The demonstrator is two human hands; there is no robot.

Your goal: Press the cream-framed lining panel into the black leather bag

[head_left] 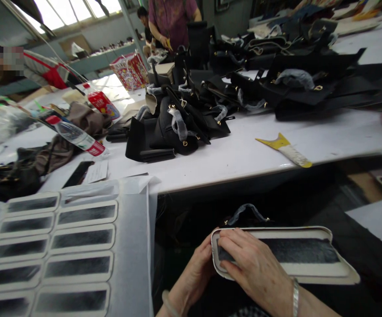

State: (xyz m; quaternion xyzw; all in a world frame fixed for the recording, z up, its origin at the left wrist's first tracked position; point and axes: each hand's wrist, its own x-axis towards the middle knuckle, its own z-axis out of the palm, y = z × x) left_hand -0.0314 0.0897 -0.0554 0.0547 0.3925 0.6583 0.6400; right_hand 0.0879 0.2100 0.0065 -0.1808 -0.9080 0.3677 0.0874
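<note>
Holding a white-edged panel point(296, 253) with a dark brushed middle down in the lap, below the table's front edge. Right hand point(253, 268) lies flat on its left end, fingers spread and pressing. Left hand point(195, 275) cups that same end from underneath. Off to the left, more of these panels point(61, 246) sit in rows on paper, and black handbags point(174, 127) pile up on the white table point(243, 154).
</note>
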